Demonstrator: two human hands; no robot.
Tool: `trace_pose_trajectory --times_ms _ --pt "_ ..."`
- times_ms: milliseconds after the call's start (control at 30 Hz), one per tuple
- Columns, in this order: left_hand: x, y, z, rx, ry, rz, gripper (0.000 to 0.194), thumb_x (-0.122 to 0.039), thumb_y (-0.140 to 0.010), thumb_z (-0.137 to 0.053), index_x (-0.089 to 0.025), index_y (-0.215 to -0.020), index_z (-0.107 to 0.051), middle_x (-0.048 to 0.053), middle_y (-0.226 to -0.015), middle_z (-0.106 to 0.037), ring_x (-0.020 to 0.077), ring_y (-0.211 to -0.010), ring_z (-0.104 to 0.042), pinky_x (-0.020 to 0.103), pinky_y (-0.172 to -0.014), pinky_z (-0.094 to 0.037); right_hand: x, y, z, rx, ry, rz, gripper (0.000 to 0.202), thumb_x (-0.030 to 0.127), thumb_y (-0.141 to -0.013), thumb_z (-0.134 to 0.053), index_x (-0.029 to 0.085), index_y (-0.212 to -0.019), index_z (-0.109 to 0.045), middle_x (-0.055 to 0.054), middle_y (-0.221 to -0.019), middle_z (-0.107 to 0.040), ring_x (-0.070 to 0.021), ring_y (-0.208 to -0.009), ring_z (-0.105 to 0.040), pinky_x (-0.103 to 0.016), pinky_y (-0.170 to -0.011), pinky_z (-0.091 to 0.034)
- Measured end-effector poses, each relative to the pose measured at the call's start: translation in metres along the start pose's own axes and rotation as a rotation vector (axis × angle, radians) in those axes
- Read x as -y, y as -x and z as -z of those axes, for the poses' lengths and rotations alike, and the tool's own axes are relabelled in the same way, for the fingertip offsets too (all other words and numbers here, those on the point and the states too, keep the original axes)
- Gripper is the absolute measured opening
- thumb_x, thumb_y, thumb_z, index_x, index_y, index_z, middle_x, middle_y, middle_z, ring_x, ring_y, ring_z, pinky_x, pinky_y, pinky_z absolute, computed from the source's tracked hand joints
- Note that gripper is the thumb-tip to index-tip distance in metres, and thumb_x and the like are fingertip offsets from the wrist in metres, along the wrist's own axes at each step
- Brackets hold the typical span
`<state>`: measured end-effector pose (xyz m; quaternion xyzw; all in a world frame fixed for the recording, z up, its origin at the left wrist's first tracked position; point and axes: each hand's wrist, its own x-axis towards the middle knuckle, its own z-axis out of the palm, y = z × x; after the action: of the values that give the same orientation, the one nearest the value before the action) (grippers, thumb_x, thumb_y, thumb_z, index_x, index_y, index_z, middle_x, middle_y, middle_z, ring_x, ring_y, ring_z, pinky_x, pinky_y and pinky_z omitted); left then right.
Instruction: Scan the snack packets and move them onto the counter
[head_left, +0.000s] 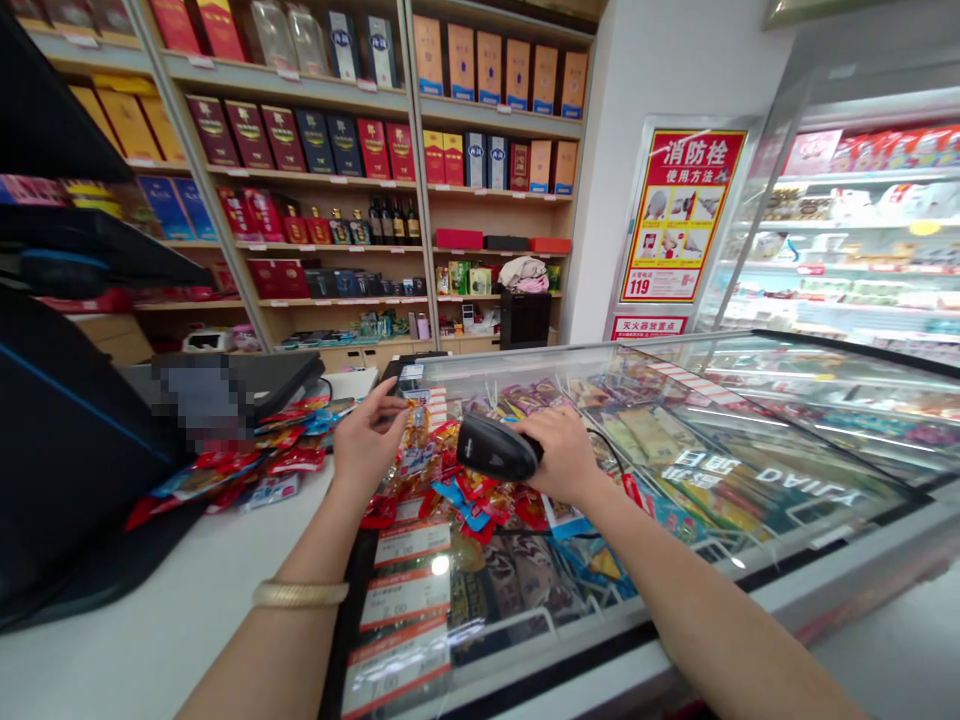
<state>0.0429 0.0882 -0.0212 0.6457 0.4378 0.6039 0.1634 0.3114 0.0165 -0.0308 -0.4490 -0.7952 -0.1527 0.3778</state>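
Note:
My right hand (566,450) is wrapped round the handle of a black barcode scanner (495,447), whose head points left. Facing it, my left hand (369,435) has thumb and fingers closed at the edge of a small golden snack packet (417,424). Below both hands, a loose heap of red and blue snack packets (480,500) lies on the freezer's glass top (517,620). Another pile of snack packets (270,465) rests on the white counter (247,570) to the left of my left hand.
A black checkout screen and stand (60,430) fill the left side. Printed price labels (401,600) line the near left of the freezer. Behind are shelves of boxed bottles (322,140), a red wall poster (682,215) and a lit display fridge (862,240).

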Motion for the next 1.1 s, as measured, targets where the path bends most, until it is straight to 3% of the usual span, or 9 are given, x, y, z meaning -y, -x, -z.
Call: trace_pose_trajectory --times_ms 367,533,600,733,800,867,933,1033,1100 --pt "-0.007 0.005 -0.004 0.019 -0.035 -0.052 0.053 -0.034 -0.076 -0.066 -0.016 -0.126 -0.068 0.007 -0.092 -0.077 0.0211 -0.085 -0.073 0.032 -0.072 -0.062 0.001 -0.001 0.000 -0.025 0.019 -0.054 0.023 0.027 -0.067 -0.068 0.023 -0.089 -0.072 -0.006 -0.083 -0.075 -0.0227 -0.081 -0.063 -0.036 -0.077 -0.033" --pt "-0.018 0.014 -0.012 -0.013 -0.149 -0.242 0.030 -0.032 -0.085 -0.062 -0.022 -0.109 -0.077 0.006 -0.099 -0.079 0.0221 -0.091 -0.074 0.037 -0.090 -0.059 -0.009 0.000 0.003 -0.150 0.030 -0.091 0.023 0.029 -0.069 -0.067 0.022 -0.090 -0.072 -0.007 -0.087 -0.076 -0.0246 -0.084 -0.064 -0.036 -0.077 -0.035" --pt "-0.020 0.020 -0.022 0.070 -0.215 -0.339 0.025 -0.027 -0.089 -0.058 -0.025 -0.104 -0.078 0.006 -0.103 -0.079 0.0218 -0.097 -0.074 0.037 -0.096 -0.057 -0.014 0.001 0.004 -0.214 0.048 -0.106 0.021 0.030 -0.071 -0.067 0.022 -0.090 -0.071 -0.007 -0.086 -0.075 -0.0251 -0.084 -0.064 -0.036 -0.077 -0.036" --pt "-0.014 0.029 -0.043 0.400 -0.223 -0.518 0.042 -0.011 -0.089 -0.043 -0.028 -0.105 -0.077 0.003 -0.105 -0.079 0.0197 -0.103 -0.073 0.046 -0.108 -0.050 -0.024 0.003 0.005 -0.288 0.054 -0.125 0.026 0.040 -0.074 -0.069 0.021 -0.091 -0.071 -0.008 -0.087 -0.075 -0.0257 -0.083 -0.064 -0.037 -0.077 -0.037" --pt "-0.009 0.029 -0.046 0.450 -0.215 -0.561 0.046 -0.009 -0.089 -0.040 -0.027 -0.112 -0.075 0.005 -0.111 -0.078 0.0201 -0.109 -0.071 0.048 -0.110 -0.048 -0.027 0.003 0.003 -0.290 0.052 -0.118 0.027 0.042 -0.075 -0.069 0.020 -0.091 -0.070 -0.009 -0.087 -0.075 -0.0255 -0.082 -0.064 -0.037 -0.077 -0.038" --pt "-0.007 0.026 -0.042 0.360 -0.245 -0.548 0.044 -0.011 -0.091 -0.040 -0.024 -0.117 -0.074 0.008 -0.116 -0.076 0.0209 -0.114 -0.068 0.046 -0.108 -0.049 -0.028 0.003 0.001 -0.288 0.055 -0.101 0.026 0.041 -0.074 -0.069 0.020 -0.090 -0.070 -0.008 -0.087 -0.075 -0.0248 -0.080 -0.064 -0.036 -0.076 -0.038" --pt "-0.006 0.021 -0.031 0.182 -0.344 -0.480 0.041 -0.013 -0.090 -0.042 -0.020 -0.115 -0.075 0.012 -0.118 -0.074 0.0232 -0.117 -0.066 0.046 -0.107 -0.049 -0.029 0.004 -0.001 -0.286 0.064 -0.081 0.025 0.038 -0.073 -0.069 0.020 -0.090 -0.070 -0.008 -0.087 -0.076 -0.0241 -0.078 -0.064 -0.036 -0.075 -0.037" --pt "-0.006 0.013 -0.007 -0.104 -0.635 -0.234 0.040 -0.015 -0.086 -0.045 -0.015 -0.113 -0.075 0.018 -0.127 -0.068 0.0310 -0.126 -0.058 0.056 -0.112 -0.040 -0.028 0.004 -0.003 -0.269 0.080 -0.068 0.024 0.036 -0.073 -0.070 0.020 -0.091 -0.070 -0.007 -0.086 -0.075 -0.0240 -0.078 -0.064 -0.035 -0.075 -0.036" --pt "-0.003 0.009 0.010 -0.188 -0.857 0.002 0.041 -0.017 -0.083 -0.049 -0.011 -0.114 -0.075 0.023 -0.140 -0.058 0.0382 -0.137 -0.047 0.064 -0.115 -0.030 -0.028 0.005 -0.004 -0.252 0.085 -0.068 0.024 0.035 -0.073 -0.070 0.020 -0.091 -0.070 -0.006 -0.085 -0.075 -0.0241 -0.079 -0.064 -0.035 -0.076 -0.035"
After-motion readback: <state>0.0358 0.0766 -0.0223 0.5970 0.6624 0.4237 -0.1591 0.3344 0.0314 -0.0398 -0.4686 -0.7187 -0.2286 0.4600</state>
